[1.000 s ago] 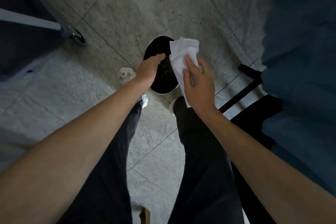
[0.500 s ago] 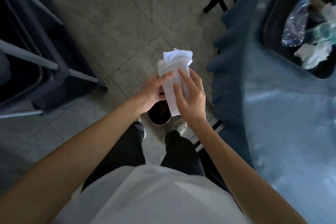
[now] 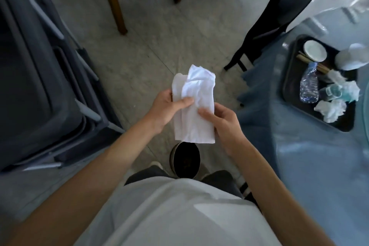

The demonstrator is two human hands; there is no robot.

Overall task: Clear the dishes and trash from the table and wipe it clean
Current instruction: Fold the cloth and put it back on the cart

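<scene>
A white cloth (image 3: 194, 110) hangs upright between both hands in front of my chest. My left hand (image 3: 166, 109) pinches its left edge, thumb across the front. My right hand (image 3: 223, 120) grips its right side lower down. Below the cloth a round dark bin (image 3: 184, 161) stands on the floor between my feet. At the right, on the blue-covered table (image 3: 319, 166), a black tray (image 3: 289, 78) holds a small white dish (image 3: 315, 51), a white bowl (image 3: 351, 58), chopsticks (image 3: 311, 63), a crushed plastic bottle (image 3: 309, 86) and crumpled tissues (image 3: 331, 110).
A dark grey cart (image 3: 40, 78) with stacked tubs fills the left side. A black chair (image 3: 265, 20) stands at the table's far edge. Wooden chair legs (image 3: 115, 0) rise at the top. Grey tiled floor (image 3: 151, 42) lies between cart and table.
My view has lifted from the floor bin toward the table, bringing the tray into sight. My left hand left the bin's rim and took the cloth's left edge; both hands now hold it higher.
</scene>
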